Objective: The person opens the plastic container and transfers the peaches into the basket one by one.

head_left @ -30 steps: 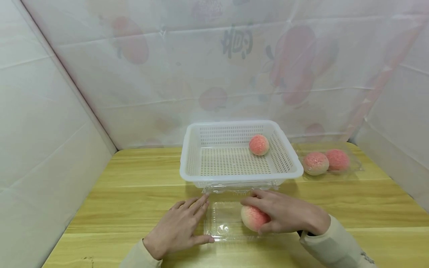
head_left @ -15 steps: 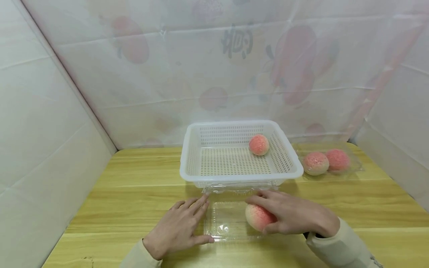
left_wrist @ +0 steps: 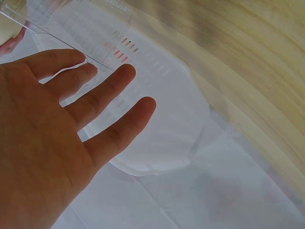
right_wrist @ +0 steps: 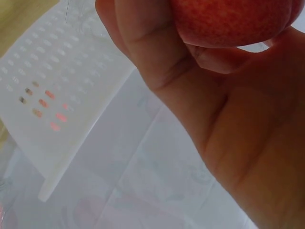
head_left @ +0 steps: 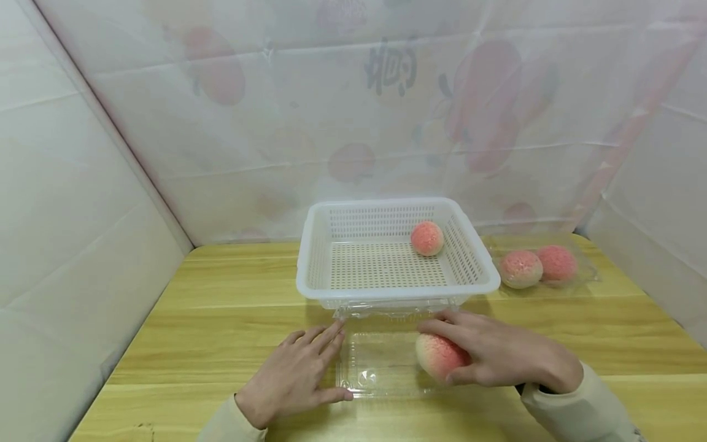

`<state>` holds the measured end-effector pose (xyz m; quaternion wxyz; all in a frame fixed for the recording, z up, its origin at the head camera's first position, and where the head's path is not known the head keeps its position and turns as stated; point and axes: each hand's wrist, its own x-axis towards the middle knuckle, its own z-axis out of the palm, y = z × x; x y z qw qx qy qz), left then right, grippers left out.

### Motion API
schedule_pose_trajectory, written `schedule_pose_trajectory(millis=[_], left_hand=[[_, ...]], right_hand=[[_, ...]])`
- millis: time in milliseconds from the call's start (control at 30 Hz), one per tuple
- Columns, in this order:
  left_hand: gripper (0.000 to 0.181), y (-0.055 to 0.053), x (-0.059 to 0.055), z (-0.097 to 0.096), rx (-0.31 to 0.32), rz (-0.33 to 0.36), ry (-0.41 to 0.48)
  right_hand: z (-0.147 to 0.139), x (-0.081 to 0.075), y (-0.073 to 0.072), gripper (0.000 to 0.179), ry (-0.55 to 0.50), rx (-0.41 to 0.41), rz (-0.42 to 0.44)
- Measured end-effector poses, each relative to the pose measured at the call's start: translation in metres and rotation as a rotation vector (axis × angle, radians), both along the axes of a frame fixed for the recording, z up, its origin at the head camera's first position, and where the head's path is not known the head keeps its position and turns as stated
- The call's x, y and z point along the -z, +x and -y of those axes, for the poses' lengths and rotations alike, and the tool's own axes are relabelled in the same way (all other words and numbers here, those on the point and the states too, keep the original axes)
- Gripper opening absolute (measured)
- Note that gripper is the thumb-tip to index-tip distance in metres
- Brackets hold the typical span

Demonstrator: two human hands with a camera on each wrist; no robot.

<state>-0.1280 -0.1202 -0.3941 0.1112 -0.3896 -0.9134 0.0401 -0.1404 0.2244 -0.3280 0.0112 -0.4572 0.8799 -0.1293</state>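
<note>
My right hand (head_left: 486,350) holds a pink and cream peach (head_left: 439,357) in the right part of a clear plastic clamshell box (head_left: 381,365), its lid raised at the back against the basket. In the right wrist view the peach (right_wrist: 233,21) shows red between thumb and fingers. My left hand (head_left: 298,368) rests at the box's left edge, fingers straight and spread; the left wrist view also shows this hand (left_wrist: 71,119) with extended fingers beside the clear plastic.
Behind the box stands a white perforated basket (head_left: 397,293) with one peach (head_left: 427,239) inside. To its right, another clear box (head_left: 585,270) contains two peaches (head_left: 520,269). White printed sheets (head_left: 353,110) enclose the wooden table (head_left: 232,294) at the back and sides.
My right hand has slid the peach to the right within the box. The left hand has stayed in place.
</note>
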Motion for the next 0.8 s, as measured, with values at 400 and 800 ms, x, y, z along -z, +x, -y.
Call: schedule_pose_trajectory(millis=[400, 800], left_hand=[[0.085, 0.0, 0.0, 0.001, 0.021, -0.055, 0.014], [0.083, 0.0, 0.001, 0.001, 0.024, -0.052, 0.036]], right_hand=[[-0.011, 0.001, 0.001, 0.067, 0.034, 0.008, 0.044], [-0.023, 0.0, 0.001, 0.066, 0.066, 0.051, 0.124]])
